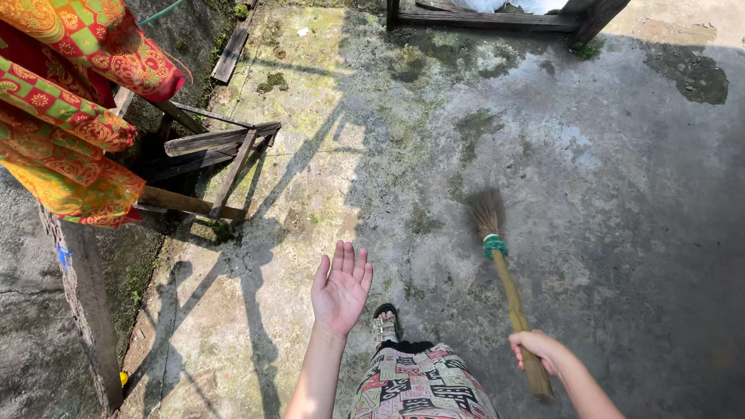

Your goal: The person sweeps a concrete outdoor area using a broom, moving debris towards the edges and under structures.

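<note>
The right hand (537, 349) is wrapping its fingers tightly around the handle of a broom (508, 291). The broom is a long yellow stick with a green band near the far end, and its brown bristles are touching the grey concrete ground (621, 194) out in front of the person. The bristles are looking blurry. The left hand (340, 291) is holding nothing. Its palm is facing up and its fingers are stretching out wide open, side by side. It is hanging in the air to the left of the broom, well apart from it. Below the hands, a leg in a patterned skirt (423, 384) is showing, with a foot in a sandal (384, 322) standing on the ground. On the left, bright red and yellow cloth (66, 109) is hanging over a wooden frame (217, 155). Sun and shadows are falling across the ground.
</note>
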